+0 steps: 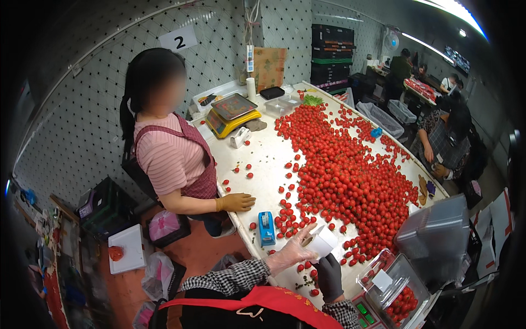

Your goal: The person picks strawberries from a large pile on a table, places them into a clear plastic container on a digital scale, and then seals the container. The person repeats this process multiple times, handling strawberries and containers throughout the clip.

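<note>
My left hand (287, 253), in a clear plastic glove, grips a roll of white labels (323, 242) above the table's near edge. My right hand (330, 279), in a dark grey glove, has its fingertips at the lower edge of the same roll. Cherry tomatoes (349, 177) lie in a broad heap beyond my hands, with loose ones around it. To the left of the roll stands a blue tape dispenser (266, 232). At my right, an open clear plastic box (404, 273) holds tomatoes and bears a white label (382, 280). It rests on a scale (365, 316) with green displays.
A stack of clear plastic boxes (433, 230) stands at the table's right end. A co-worker's gloved hand (235, 202) rests on the left table edge. Further back are a yellow scale (232, 117) and a white tape dispenser (240, 137). Another person (446, 140) sits beyond the far side.
</note>
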A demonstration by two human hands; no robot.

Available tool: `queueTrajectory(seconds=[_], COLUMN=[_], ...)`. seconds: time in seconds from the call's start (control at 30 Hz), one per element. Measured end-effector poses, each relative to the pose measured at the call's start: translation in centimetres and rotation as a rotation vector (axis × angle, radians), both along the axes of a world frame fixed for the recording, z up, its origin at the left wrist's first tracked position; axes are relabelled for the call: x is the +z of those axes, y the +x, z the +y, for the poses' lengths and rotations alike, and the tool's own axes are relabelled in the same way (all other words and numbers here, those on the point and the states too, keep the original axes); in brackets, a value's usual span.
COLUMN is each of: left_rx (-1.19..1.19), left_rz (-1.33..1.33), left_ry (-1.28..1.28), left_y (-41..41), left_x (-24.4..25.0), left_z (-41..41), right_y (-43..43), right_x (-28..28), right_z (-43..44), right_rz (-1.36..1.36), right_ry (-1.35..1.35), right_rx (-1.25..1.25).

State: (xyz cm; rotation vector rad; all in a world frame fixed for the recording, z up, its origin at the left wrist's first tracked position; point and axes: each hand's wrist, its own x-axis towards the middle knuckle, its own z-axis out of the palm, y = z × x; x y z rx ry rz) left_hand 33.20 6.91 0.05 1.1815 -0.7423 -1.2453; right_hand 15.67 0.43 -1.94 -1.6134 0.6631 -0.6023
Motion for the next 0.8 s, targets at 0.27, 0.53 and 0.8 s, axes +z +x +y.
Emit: queueTrajectory(seconds=[0.27,0.53,0.8], left_rx=[0.013,-0.006,0.042], left_rz=[-0.030,0.063,0.153], left_ry=[-0.107,-0.122,-0.140], left_y=[-0.5,-1.0,-1.0], left_x=[-2.0,-1.7,-4.2], left_z=[-0.7,0.3,1.0], right_y=[0.0,0.3,0.2], right_x=[-5.6,-3.5,-4.2], right_z=[-1.7,-0.6,-0.2], right_rz=[-0.124,-0.156,-0.085], right_ry=[-0.188,-0.053,-0.178], right_rx=[-0.032,-0.075,-0.001])
